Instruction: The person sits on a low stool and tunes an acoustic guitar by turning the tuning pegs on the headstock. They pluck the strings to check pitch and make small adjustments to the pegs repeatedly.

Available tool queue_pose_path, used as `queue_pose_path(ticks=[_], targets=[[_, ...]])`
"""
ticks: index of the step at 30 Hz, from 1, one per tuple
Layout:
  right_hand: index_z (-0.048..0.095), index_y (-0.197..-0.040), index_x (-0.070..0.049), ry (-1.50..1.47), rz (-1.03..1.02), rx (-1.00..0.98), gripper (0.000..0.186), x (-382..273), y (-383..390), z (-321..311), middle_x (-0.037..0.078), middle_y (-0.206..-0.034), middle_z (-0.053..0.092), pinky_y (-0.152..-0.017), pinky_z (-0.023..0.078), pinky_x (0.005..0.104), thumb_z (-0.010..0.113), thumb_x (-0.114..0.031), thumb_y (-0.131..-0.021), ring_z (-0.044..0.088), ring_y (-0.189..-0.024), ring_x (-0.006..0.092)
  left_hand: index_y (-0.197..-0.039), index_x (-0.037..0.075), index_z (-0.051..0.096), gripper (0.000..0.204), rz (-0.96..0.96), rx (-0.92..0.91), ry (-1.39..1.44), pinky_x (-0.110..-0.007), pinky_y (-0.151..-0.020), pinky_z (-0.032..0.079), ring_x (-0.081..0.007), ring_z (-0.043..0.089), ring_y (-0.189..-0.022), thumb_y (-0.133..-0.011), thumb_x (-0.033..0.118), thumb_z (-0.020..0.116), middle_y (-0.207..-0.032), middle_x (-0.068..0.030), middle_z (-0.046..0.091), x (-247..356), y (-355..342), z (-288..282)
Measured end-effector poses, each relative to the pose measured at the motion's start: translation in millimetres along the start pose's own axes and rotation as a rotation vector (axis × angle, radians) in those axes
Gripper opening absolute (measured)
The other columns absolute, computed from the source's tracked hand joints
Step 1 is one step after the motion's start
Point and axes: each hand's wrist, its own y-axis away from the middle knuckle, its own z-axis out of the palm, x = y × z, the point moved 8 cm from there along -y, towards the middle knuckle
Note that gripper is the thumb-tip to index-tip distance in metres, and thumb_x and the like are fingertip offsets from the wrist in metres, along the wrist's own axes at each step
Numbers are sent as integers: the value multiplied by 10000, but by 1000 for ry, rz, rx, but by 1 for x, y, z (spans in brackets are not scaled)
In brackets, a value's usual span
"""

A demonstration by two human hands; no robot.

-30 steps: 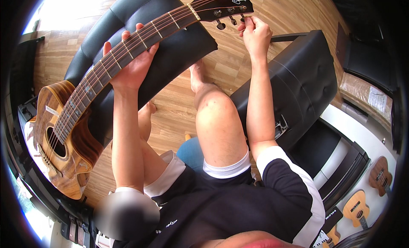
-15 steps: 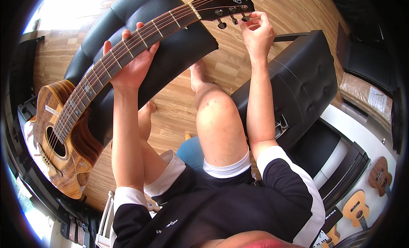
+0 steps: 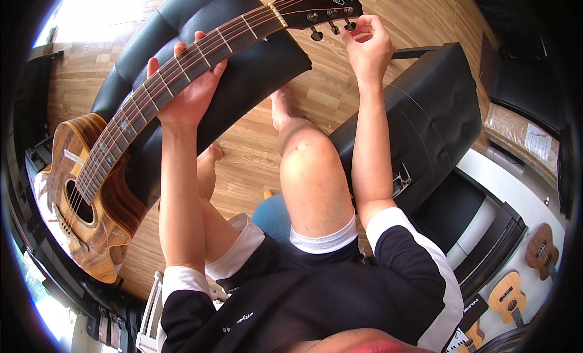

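An acoustic guitar [image 3: 100, 228] with a brown wooden body lies on a black padded bench [image 3: 200, 22], its neck slanting up to the right. From beneath, my left hand [image 3: 189, 98] wraps the neck [image 3: 176, 75], fingertips showing past its far edge. At the dark headstock [image 3: 316, 7], my right hand [image 3: 367, 46] pinches the end tuning peg [image 3: 350, 26] between thumb and fingers. Two more tuner buttons [image 3: 317, 35] stick out along the near side of the headstock. Strings run over the light nut [image 3: 277, 15] to the tuner posts.
A second black tufted bench [image 3: 425, 116] stands to the right, near my right forearm. Small ukulele-like instruments [image 3: 509, 295] hang or stand at the lower right. A blue round seat [image 3: 272, 216] is under me. Wooden floor [image 3: 249, 165] shows between my legs.
My right hand has shifted and turned very slightly at the tuning peg. My left hand and the guitar stay in place.
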Motion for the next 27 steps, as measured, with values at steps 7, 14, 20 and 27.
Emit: queue_pose_path(ticks=[7,14,20,27], targets=[[652,-896,-76,89,58,-25,202,12,0,4,47,-727,713,-569,493,337,787,-105,-749,667,-572,194,-1084,81,680,477,-3,13,-2,-498,-1191,173,-324,359,-1379,-856,489,585,-1365,-159,538,0,1,2],[651,-898,-86,12,33,56,161,11,-1,0,42,-709,699,-557,489,336,759,-86,-779,659,-552,192,-1087,87,671,473,7,28,-5,-497,-1188,177,-319,360,-1377,-861,493,579,-1368,-159,531,1,1,1],[644,-903,-97,54,27,-2,269,-2,1,0,21,-717,691,-566,491,319,825,-106,-704,660,-576,169,-1091,88,671,470,-8,17,5,-496,-1187,178,-316,357,-1380,-860,489,589,-1370,-152,533,0,2,1],[683,-898,-103,99,7,24,269,4,-1,0,17,-739,710,-598,502,327,837,-111,-679,673,-599,180,-1088,93,667,453,-7,1,-11,-493,-1187,178,-312,360,-1378,-863,479,594,-1364,-152,536,0,1,2]])
